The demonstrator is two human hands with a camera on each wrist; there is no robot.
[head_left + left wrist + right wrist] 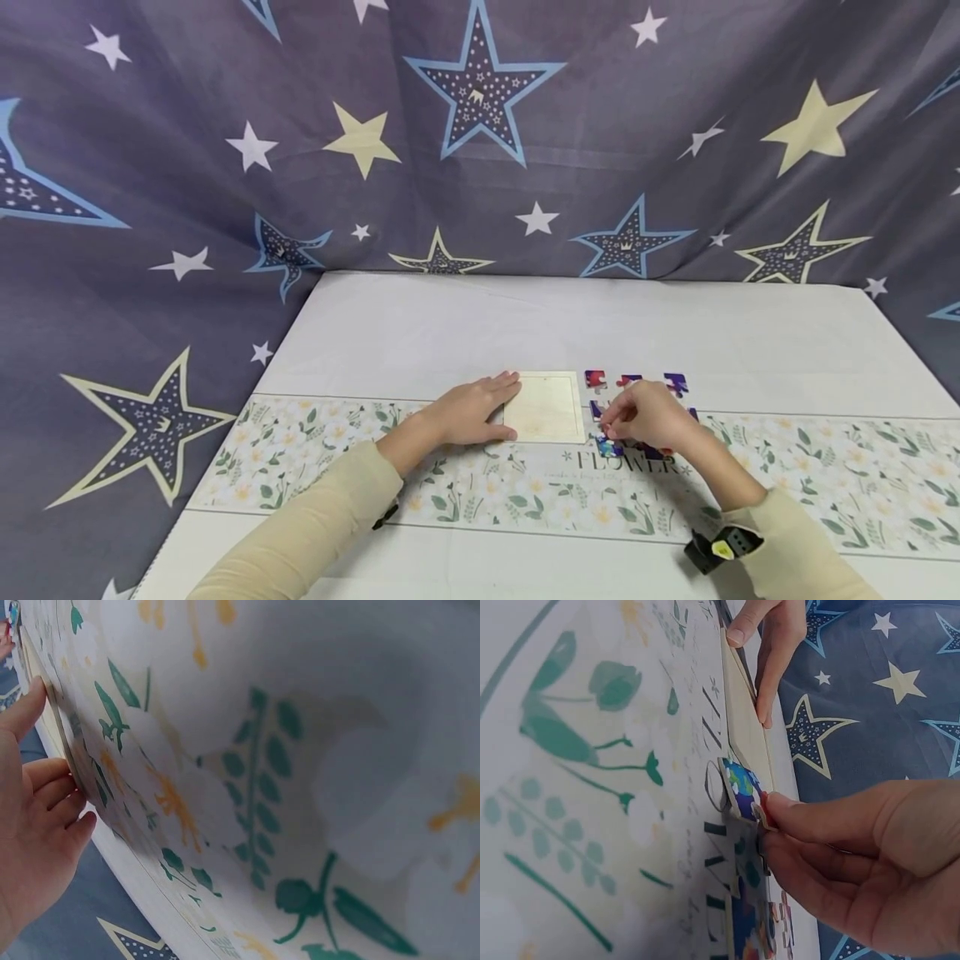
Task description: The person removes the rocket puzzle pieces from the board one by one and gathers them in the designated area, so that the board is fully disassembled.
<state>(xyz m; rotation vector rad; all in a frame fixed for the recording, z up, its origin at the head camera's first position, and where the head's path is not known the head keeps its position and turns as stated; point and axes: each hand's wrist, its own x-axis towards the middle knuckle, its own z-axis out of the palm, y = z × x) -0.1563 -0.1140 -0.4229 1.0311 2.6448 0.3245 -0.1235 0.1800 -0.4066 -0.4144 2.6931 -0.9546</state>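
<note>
A pale wooden puzzle tray lies flat on the table, its recess bare. My left hand rests on the tray's left edge, thumb and fingers spread; the left wrist view shows the fingertips over its rim. To the tray's right, my right hand pinches a jigsaw piece between thumb and forefinger at a red part. That piece, with a blue and green print, is beside the tray's edge in the right wrist view. The hand partly hides several other pieces under and around it.
More colourful jigsaw pieces lie in loose rows right of the tray, one at the back right. A floral runner printed with lettering crosses the white table. A star-patterned curtain hangs behind.
</note>
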